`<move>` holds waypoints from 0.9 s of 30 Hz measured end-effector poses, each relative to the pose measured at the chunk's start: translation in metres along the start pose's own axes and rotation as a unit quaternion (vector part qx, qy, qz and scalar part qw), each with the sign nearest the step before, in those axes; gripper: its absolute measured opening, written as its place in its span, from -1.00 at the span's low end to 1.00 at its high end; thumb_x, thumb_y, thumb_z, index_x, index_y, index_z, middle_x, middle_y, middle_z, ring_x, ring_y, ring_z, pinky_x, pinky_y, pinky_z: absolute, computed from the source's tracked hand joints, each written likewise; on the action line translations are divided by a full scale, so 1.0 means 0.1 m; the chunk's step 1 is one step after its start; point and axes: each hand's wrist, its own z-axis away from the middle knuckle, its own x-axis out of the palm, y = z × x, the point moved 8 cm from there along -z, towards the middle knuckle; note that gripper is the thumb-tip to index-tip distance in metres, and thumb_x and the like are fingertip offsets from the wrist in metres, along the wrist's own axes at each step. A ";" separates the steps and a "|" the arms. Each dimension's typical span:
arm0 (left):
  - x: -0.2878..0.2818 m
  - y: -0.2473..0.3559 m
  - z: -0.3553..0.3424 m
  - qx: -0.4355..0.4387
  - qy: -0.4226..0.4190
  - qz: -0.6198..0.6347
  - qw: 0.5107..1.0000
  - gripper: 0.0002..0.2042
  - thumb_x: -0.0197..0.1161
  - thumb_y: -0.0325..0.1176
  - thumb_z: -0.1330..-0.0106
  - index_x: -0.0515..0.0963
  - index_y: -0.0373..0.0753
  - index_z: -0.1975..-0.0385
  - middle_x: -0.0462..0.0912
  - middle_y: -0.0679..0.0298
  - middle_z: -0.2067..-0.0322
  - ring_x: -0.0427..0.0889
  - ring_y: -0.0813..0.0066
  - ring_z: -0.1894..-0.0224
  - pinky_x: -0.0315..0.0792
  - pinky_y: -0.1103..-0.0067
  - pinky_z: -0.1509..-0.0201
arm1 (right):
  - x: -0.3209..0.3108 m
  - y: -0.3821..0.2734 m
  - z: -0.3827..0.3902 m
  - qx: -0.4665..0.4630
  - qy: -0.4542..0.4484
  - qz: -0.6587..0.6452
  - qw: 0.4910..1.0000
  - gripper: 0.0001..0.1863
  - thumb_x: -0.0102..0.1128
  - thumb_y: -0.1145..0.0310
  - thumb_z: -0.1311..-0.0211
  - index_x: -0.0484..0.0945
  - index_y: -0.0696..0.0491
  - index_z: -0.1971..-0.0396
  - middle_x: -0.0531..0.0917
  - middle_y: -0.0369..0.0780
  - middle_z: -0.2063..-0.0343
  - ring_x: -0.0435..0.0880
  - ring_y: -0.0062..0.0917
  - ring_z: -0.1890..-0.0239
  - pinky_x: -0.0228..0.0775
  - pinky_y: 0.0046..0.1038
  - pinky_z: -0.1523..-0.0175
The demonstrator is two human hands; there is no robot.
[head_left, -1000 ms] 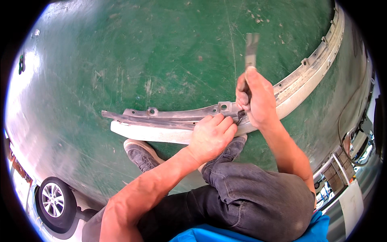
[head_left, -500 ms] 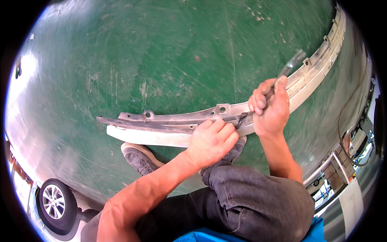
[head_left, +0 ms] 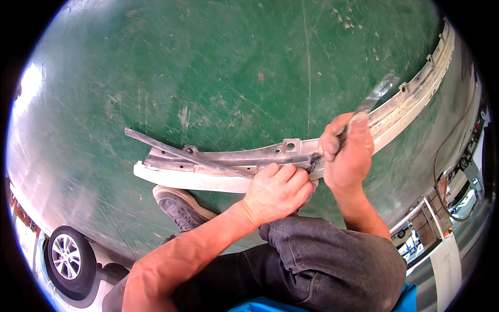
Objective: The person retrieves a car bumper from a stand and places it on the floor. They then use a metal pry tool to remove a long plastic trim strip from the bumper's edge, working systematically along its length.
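Note:
A long, curved white car trim panel (head_left: 208, 181) with mounting tabs lies across the floor in front of me. My left hand (head_left: 278, 192) is closed around a thin dark strip (head_left: 182, 153) at the panel's near edge. The strip's far left end is raised at an angle off the panel. My right hand (head_left: 351, 148) is closed on a slim tool whose flat, shiny end (head_left: 382, 92) sticks out up and to the right. Its other end is hidden in the fist. Between the hands, a twisted dark piece (head_left: 315, 161) lies over the panel.
Green, scuffed floor (head_left: 208, 67) spreads beyond the panel, with small pale flakes (head_left: 347, 20) at the top. My grey shoe (head_left: 179, 205) is close below the panel. A car wheel (head_left: 67, 257) is at lower left; a hose (head_left: 436, 166) hangs on the right.
The left end of the dark strip has lifted away from the panel and swung outward. My left hand has shifted slightly down, my right hand slightly down with the tool.

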 end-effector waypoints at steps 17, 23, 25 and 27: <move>-0.04 -0.33 -0.07 -0.110 -0.006 0.178 0.978 -0.79 0.36 -0.53 0.02 0.54 -0.21 0.37 0.47 0.25 0.48 0.48 0.20 0.43 0.44 0.36 0.39 | 0.16 0.60 -0.43 0.373 -0.097 -0.044 0.921 -0.50 -0.04 -0.13 -0.48 0.37 -0.06 0.54 0.22 -0.47 0.73 0.09 -0.74 0.74 0.01 -0.60 0.60; -0.11 -0.18 -0.10 -0.091 -0.030 0.114 0.989 -0.81 0.35 -0.51 -0.02 0.49 -0.24 0.39 0.45 0.23 0.50 0.50 0.21 0.46 0.43 0.36 0.39 | -0.04 0.10 -0.48 0.177 -0.080 -0.160 0.968 -0.50 -0.16 -0.13 -0.53 0.37 -0.05 0.50 0.25 -0.45 0.74 0.14 -0.70 0.75 0.08 -0.56 0.57; -0.13 0.02 -0.10 -0.081 -0.043 0.102 0.991 -0.83 0.32 -0.50 -0.05 0.48 -0.26 0.39 0.44 0.22 0.50 0.51 0.21 0.47 0.42 0.35 0.42 | -0.25 -0.38 -0.53 0.027 -0.067 -0.198 0.977 -0.51 -0.18 -0.10 -0.54 0.37 -0.04 0.49 0.24 -0.44 0.73 0.14 -0.69 0.73 0.10 -0.56 0.53; -0.08 0.15 -0.09 -0.091 -0.055 0.096 0.990 -0.85 0.29 -0.49 -0.08 0.46 -0.27 0.38 0.43 0.20 0.50 0.51 0.20 0.49 0.42 0.33 0.45 | -0.42 -0.65 -0.54 -0.016 -0.077 -0.199 0.977 -0.50 -0.21 -0.09 -0.55 0.41 -0.03 0.49 0.30 -0.41 0.73 0.17 -0.67 0.73 0.12 -0.53 0.50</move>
